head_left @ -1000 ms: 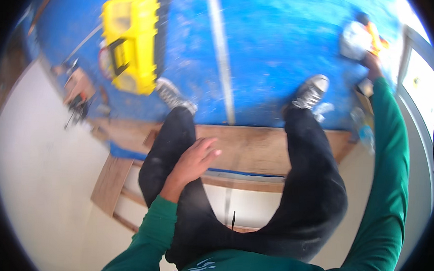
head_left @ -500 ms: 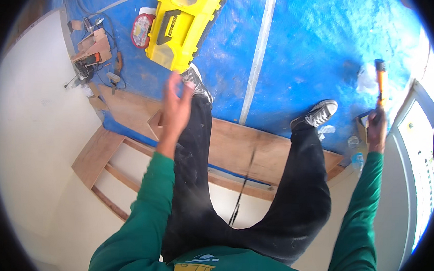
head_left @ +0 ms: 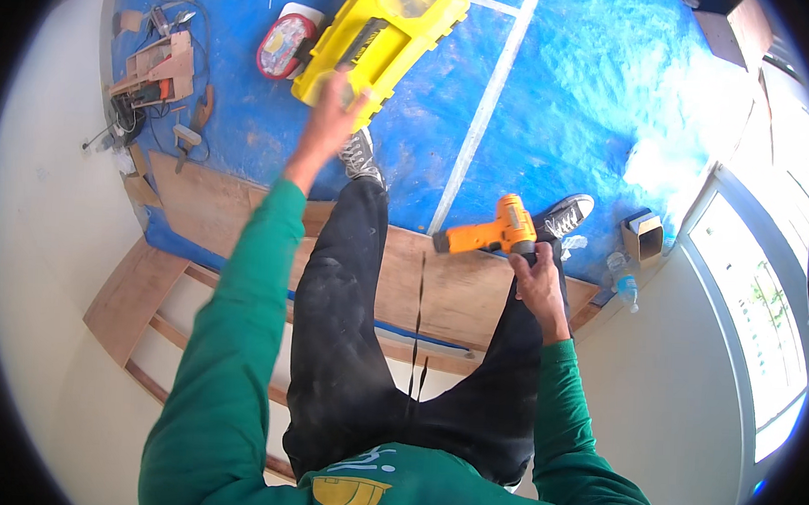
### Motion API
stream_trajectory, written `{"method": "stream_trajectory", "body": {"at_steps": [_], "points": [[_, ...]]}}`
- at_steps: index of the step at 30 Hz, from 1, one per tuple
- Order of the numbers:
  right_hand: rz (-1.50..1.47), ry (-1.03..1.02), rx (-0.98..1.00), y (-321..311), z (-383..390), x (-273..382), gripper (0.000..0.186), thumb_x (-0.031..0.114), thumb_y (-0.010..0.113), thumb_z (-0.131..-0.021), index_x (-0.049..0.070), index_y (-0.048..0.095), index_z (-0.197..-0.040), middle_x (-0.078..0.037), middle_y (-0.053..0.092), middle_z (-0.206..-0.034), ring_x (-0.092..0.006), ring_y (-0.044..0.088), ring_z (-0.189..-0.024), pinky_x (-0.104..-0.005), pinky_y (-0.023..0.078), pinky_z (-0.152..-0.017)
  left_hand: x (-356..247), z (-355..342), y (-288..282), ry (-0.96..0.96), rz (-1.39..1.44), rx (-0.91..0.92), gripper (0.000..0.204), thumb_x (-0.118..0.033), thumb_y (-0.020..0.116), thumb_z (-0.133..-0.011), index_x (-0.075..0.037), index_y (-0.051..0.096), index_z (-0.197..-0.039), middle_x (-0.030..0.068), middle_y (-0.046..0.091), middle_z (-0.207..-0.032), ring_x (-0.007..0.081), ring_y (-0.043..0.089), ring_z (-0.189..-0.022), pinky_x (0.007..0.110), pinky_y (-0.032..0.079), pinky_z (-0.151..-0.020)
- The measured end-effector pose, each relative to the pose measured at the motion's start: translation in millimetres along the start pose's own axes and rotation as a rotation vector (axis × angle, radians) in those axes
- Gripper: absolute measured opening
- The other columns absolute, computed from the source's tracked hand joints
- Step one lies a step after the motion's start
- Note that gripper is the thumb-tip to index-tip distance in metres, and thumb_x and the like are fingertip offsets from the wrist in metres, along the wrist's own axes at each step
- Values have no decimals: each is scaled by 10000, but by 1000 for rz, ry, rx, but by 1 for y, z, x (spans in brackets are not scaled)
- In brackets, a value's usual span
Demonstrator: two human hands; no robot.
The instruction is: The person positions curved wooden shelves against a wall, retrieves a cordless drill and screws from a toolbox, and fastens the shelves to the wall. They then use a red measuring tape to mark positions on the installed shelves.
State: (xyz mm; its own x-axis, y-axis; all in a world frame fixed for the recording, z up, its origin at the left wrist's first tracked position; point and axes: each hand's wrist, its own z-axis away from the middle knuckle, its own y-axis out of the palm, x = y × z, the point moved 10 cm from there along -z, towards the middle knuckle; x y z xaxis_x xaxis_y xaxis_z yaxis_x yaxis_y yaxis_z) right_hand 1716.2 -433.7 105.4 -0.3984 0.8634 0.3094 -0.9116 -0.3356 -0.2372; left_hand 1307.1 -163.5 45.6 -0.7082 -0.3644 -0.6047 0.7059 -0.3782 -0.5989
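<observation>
A yellow toolbox (head_left: 406,47) with a dark handle and clear lid compartments lies on the blue sheet, ahead and left of centre. My left hand (head_left: 332,123) reaches over its near end, fingers apart and slightly blurred; whether they touch the lid I cannot tell. In my right hand (head_left: 543,290) is an orange cordless drill (head_left: 496,229), gripped around its dark front end, with the handle pointing left. The drill is above my right knee. Beside the toolbox sits a red-rimmed oval case (head_left: 284,47) with a clear cover.
Wooden offcuts (head_left: 160,66), cables and a hammer-like tool (head_left: 189,137) lie at the far left. Plywood boards (head_left: 430,294) run beneath my legs. To the right are a small open box (head_left: 643,238), a plastic bottle (head_left: 622,280) and a window frame (head_left: 738,267).
My right hand has swung inward from the far right, bringing the drill over my right leg. My left hand has moved forward onto or over the near end of the toolbox.
</observation>
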Motion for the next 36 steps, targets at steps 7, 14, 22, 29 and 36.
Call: {"method": "stream_trajectory", "body": {"at_steps": [7,14,22,29,36], "points": [[501,-313,421,42,63,175,481,331,790,-917,16,623,-1240,-233,742,-922,-405,736,-857,-482,547,-761,-63,215,106,-65,411,779,953,-490,971,-763,-66,526,-1491,155,568,-1506,263,543,-1400,419,439,-1176],[248,-83,526,70,64,239,476,211,883,-877,-28,667,-1228,-86,772,-1033,-155,729,-945,-324,577,-828,-41,233,55,-352,1101,690,759,-252,1008,-745,-43,580,-1335,35,708,-1032,158,678,-925,327,558,-827],[680,-328,174,134,93,248,805,251,862,-857,-43,431,-1471,-244,691,-1314,-418,656,-1265,-507,537,-1030,-31,229,1,-660,1110,307,494,-283,907,-890,-53,560,-1157,63,689,-1004,114,687,-738,237,553,-599],[286,-142,77,165,16,211,432,167,763,-899,2,534,-1226,-156,707,-867,-332,738,-757,-450,578,-656,-1,191,3,-743,997,538,590,-362,779,-999,-5,546,-1406,100,674,-1186,144,697,-836,313,601,-707],[-778,432,420,157,30,119,250,137,740,-898,25,625,-1090,-57,612,-843,-191,655,-682,-358,559,-657,168,52,-16,-451,554,-253,474,-329,736,-1025,9,646,-1346,142,698,-1211,243,688,-1070,396,557,-938]]}}
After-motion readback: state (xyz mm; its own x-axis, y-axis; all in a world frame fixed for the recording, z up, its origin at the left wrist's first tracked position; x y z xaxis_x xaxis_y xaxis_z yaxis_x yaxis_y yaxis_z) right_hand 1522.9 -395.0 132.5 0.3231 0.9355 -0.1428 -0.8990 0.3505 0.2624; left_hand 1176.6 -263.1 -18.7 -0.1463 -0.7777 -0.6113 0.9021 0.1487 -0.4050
